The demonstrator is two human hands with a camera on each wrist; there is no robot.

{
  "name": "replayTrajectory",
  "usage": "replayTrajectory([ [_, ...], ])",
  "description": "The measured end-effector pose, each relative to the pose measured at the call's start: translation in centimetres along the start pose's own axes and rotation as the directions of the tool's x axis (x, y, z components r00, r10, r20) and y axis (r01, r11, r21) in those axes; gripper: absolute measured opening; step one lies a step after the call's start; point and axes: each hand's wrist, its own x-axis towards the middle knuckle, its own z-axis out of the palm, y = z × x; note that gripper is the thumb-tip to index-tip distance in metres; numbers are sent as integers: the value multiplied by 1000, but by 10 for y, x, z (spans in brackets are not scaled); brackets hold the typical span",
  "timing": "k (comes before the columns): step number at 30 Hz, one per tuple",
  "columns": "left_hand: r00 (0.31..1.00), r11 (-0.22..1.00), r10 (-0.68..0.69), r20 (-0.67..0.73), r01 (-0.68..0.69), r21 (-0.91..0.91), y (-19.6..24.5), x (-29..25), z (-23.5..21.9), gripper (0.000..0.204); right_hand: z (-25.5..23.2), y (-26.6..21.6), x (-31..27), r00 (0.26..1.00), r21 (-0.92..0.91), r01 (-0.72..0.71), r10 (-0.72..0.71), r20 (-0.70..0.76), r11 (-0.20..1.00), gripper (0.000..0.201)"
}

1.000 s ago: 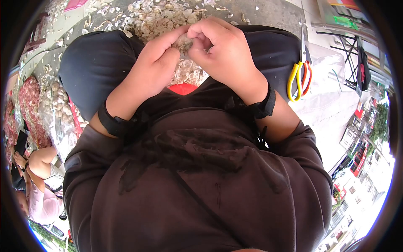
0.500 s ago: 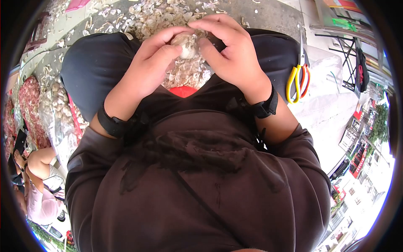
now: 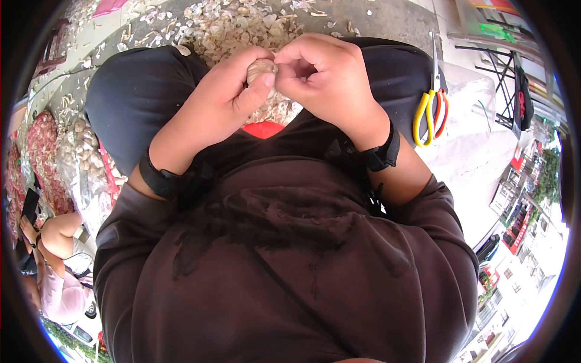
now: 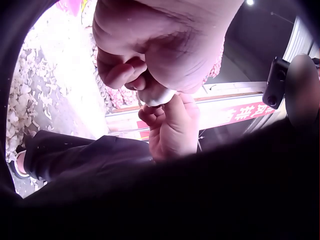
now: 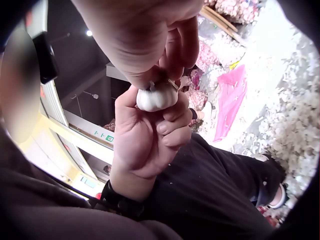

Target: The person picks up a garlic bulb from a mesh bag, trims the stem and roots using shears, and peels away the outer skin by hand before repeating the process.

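Observation:
My left hand (image 3: 221, 91) holds a pale garlic bulb (image 3: 260, 71) above my lap, its thumb bent over the near side. From the other side my right hand (image 3: 333, 81) meets the bulb, thumb and forefinger pinching at its top end. In the right wrist view the rounded white garlic bulb (image 5: 157, 97) sits in the curled left fingers (image 5: 174, 129), and the right fingertips are at its short stem. Most of the bulb is hidden by the left palm in the left wrist view.
Loose garlic skins (image 3: 239, 30) heap on the floor between and beyond my knees. A red rim (image 3: 264, 129) shows at my lap. Scissors (image 3: 432, 95) with yellow and orange handles lie by my right thigh. Bags of garlic (image 3: 88, 148) and another person (image 3: 63, 290) are at the left.
Half a second ago the right fingers were spread away from the bulb, with its white side showing. Now they have closed in and pinch its top, and the bulb has turned in the left hand.

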Motion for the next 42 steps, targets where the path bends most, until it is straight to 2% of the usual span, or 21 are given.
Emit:
replayTrajectory([
  [4,990,999,14,142,-18,26,4,1,-7,29,-1,2,0,993,76,-110,108,40,991,13],
  [7,980,999,-16,199,23,-30,4,-1,-12,39,-6,8,-2,964,130,-266,266,14,955,17],
  [10,991,989,117,59,-111,-99,3,3,-4,34,-8,2,3,998,311,-12,29,-49,950,16],
  [11,992,985,118,53,-110,-134,1,3,-4,35,-7,-1,4,996,376,80,-87,2,923,22],
  [14,996,977,78,47,-67,-205,-1,-1,-6,41,-8,-5,5,973,217,229,-232,-11,949,23],
  [15,998,978,42,51,-30,-206,3,-2,-6,44,-11,-7,4,976,186,207,-215,27,961,24],
  [18,996,982,-4,88,21,-190,3,-2,-8,48,-5,-3,2,958,94,284,-285,-7,954,21],
  [21,994,984,-23,107,41,-171,1,-2,-9,48,-5,-8,0,986,131,164,-163,-12,978,13],
  [27,987,974,-113,116,133,-183,8,0,-7,48,-4,-7,1,990,101,143,-143,1,985,8],
  [30,979,970,-141,149,167,-176,6,1,-8,47,-2,-3,-1,992,76,119,-122,28,990,13],
  [33,978,965,-109,176,147,-219,2,0,-7,47,0,-3,-2,998,93,24,-30,60,995,12],
  [34,980,961,-88,179,131,-244,2,-1,-7,47,0,-3,-2,998,119,13,-19,53,993,11],
  [37,972,939,-156,174,201,-280,9,-1,-8,48,1,-4,-2,998,182,-33,25,50,983,10],
  [39,968,936,-145,207,201,-289,9,0,-10,47,-1,-7,-2,995,207,-84,70,74,975,9],
  [42,947,910,-190,261,269,-317,9,-1,-12,44,-1,-7,-6,960,376,-268,212,184,887,6],
])
